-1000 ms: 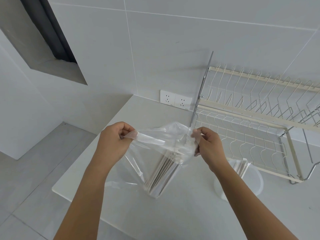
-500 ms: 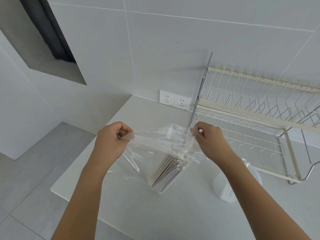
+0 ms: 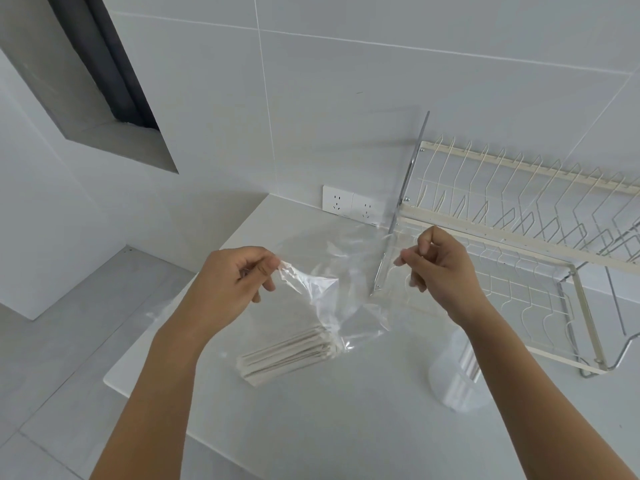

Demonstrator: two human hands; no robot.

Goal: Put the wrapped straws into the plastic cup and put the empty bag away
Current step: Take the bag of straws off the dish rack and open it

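Now, the moment line by line:

Bag: the clear plastic bag (image 3: 332,289) hangs above the white counter (image 3: 346,427), its mouth at the top, stretched between both hands.

Left hand: the left hand (image 3: 232,285) pinches the crumpled left corner of the bag mouth between thumb and forefinger; the other fingers are curled loosely.

Right hand: the right hand (image 3: 440,268) has thumb and forefinger closed together at the right edge of the mouth. The film there is too clear to confirm a firm hold, though it looks pinched.

Straws: the wrapped straws (image 3: 291,355) lie bundled in the bag's lower left end, below and just right of the left hand.

Long axis: the bundle slants from lower left to upper right, its upper ends pointing toward the opening.

Cup: the plastic cup (image 3: 457,379) stands on the counter under the right forearm, with some straws already upright inside.

Nearer hand: the left is closer to the bundle; the right is closer to the cup.

Likely call: the right hand would reach down through the mouth along that slant.

Rack: a wire dish rack (image 3: 519,244) stands behind.
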